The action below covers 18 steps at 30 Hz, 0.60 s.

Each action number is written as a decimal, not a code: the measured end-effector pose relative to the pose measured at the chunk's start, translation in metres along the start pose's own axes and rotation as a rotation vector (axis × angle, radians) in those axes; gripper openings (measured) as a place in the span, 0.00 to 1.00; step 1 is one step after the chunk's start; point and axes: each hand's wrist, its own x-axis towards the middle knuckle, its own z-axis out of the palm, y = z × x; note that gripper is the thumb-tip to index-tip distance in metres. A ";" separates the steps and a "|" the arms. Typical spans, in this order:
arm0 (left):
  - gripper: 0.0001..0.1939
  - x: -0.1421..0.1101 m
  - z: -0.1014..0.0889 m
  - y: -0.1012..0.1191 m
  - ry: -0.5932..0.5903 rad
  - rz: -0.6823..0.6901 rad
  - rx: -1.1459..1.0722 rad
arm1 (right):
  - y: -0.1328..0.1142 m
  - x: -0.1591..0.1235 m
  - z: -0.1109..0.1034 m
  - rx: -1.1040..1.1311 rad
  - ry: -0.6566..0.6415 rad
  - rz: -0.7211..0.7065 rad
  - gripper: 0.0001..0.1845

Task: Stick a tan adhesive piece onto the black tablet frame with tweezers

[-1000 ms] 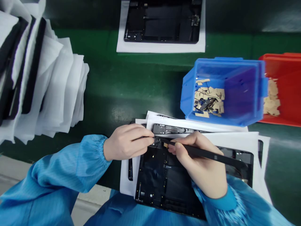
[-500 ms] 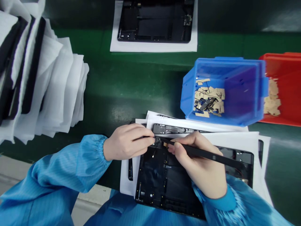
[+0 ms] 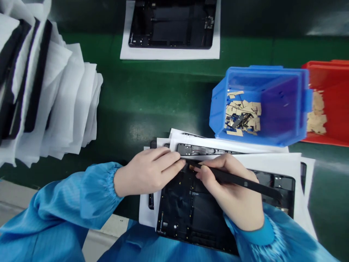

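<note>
A black tablet housing, its inside facing up, lies on white sheets near my body. My left hand rests at its far left corner, fingers stretched out and fingertips touching the housing; its thumb is hidden. In my closed right hand I hold black tweezers, slanting left, with their tips at the same corner beside my left fingertips. Whether the tips grip anything is hidden. A small tan piece shows under my right fingertips.
Past the housing stand a blue bin with tan scraps and black bits, and a red bin with tan pieces. Another tablet housing lies on a white sheet at the back. White sheets interleaved with black panels are stacked at left.
My left hand has turned from a pinch to fingers laid out over the corner, its wrist lower and further left. The back housing has shifted left. My right hand has barely moved.
</note>
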 end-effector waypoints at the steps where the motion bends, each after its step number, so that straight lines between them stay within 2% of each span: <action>1: 0.13 0.001 -0.002 0.002 -0.006 -0.015 0.013 | 0.000 0.000 0.000 -0.006 0.002 -0.010 0.05; 5: 0.12 0.003 -0.004 0.006 -0.002 -0.052 0.025 | 0.003 -0.003 -0.002 0.030 0.007 -0.019 0.05; 10: 0.11 0.003 -0.002 0.005 0.006 -0.070 0.016 | 0.009 -0.006 -0.005 0.186 0.034 0.071 0.04; 18: 0.10 0.002 0.000 0.002 0.046 -0.037 -0.014 | 0.013 -0.008 -0.005 0.136 0.022 0.129 0.07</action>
